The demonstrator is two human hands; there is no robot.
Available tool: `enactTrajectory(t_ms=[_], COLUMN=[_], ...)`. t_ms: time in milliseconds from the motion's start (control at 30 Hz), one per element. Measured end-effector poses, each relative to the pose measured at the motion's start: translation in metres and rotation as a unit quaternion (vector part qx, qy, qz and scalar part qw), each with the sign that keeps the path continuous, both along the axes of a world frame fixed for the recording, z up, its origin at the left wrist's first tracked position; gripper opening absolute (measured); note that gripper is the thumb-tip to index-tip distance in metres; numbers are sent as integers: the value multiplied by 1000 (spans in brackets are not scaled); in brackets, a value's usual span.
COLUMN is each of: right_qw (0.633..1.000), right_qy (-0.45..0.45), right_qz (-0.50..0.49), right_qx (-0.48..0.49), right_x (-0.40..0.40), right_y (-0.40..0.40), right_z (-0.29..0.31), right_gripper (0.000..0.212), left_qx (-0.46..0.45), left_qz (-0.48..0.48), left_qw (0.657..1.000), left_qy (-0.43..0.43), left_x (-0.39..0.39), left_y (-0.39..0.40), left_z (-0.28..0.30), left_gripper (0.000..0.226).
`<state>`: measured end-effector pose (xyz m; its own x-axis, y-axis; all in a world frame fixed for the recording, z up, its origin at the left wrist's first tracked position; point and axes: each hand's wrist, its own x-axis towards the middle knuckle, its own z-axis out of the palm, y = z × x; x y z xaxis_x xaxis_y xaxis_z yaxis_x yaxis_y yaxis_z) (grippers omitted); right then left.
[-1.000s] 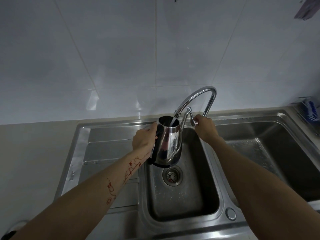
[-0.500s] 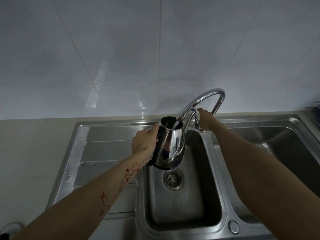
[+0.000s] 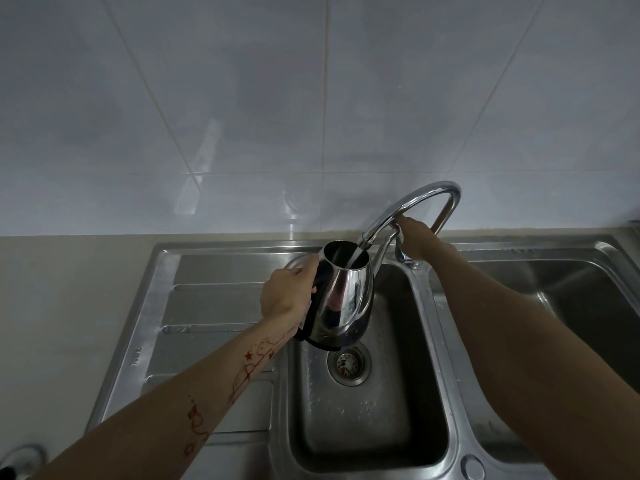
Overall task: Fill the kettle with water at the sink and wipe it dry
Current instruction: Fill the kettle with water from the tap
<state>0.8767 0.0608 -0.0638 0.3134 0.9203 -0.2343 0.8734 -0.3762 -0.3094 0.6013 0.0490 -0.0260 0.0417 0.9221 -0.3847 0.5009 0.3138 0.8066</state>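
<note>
Now your left hand (image 3: 289, 296) grips the steel kettle (image 3: 346, 299) by its dark handle, holding it over the sink (image 3: 367, 427) basin (above the drain (image 3: 349, 362)), mouth under the running tap (image 3: 412, 206); your right hand (image 3: 417, 237) is curled around the tap lever.

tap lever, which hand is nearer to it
Right. The right hand is on the tap lever beside the spout; the left hand is off to the left, gripping the kettle handle under the running water.
</note>
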Motion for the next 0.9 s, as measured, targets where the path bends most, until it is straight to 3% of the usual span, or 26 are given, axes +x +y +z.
enactTrajectory(t_ms=[433, 900], right_qw=[998, 995], right_qy=[-20, -6], right_qz=[-25, -69], right_qx=[46, 70], right_x=[-7, -21], right_y=[-12, -41], right_z=[-3, 1], right_gripper=[64, 52], left_qx=[-6, 4], left_qz=[46, 40], left_qw=[999, 999], left_qy=[-7, -2], left_x=[-18, -18], left_y=[-5, -9], left_z=[1, 14], left_gripper=[57, 53])
